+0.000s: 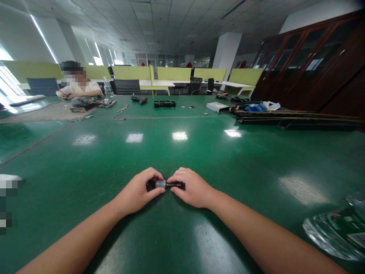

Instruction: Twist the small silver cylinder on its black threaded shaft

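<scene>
Just above the green tabletop, or resting on it, is a small part made of a silvery metal cylinder and a thin dark stepped shaft pointing right. The thumb and fingers of my left hand are closed around the cylinder from the left. From the other side, my right hand pinches the shaft close to where it meets the cylinder. Both hands are nearly touching. The cylinder's left end is dark and partly hidden by my left fingers.
A clear plastic bottle lies at the right edge. Farther back are a power drill, a black block-like part, a flat silver box and long black rails. A person sits at the far left.
</scene>
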`<action>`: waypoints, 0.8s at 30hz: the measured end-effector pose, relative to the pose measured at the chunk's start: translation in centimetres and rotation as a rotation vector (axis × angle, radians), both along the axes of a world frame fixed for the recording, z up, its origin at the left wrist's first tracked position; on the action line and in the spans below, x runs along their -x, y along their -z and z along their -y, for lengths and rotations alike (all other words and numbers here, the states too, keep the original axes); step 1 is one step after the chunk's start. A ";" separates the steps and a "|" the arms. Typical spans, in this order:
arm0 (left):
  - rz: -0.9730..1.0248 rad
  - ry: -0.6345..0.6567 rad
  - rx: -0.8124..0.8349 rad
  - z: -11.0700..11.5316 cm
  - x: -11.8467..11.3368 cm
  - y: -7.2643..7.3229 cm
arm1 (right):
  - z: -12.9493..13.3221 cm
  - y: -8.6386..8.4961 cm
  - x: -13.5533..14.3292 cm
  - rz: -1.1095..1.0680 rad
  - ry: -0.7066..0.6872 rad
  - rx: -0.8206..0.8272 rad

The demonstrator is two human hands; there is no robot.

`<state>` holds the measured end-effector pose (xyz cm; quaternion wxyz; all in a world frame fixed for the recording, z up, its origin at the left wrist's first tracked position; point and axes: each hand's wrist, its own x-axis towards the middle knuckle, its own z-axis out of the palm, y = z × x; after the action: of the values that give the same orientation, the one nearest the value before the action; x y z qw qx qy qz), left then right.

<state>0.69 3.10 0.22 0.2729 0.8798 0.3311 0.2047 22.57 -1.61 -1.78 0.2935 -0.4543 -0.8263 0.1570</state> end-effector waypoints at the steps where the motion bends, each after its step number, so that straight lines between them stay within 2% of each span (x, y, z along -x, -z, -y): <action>1: -0.002 0.000 0.000 0.0 0.0 0.0 | 0.0 0.0 0.0 -0.001 -0.001 -0.001; 24: -0.001 0.001 -0.010 -0.2 0.1 0.4 | 0.0 -0.1 -0.2 -0.033 0.037 0.013</action>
<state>0.61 3.27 -0.20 0.2686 0.8814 0.3296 0.2058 22.79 -1.63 -1.64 0.3069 -0.4687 -0.8118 0.1646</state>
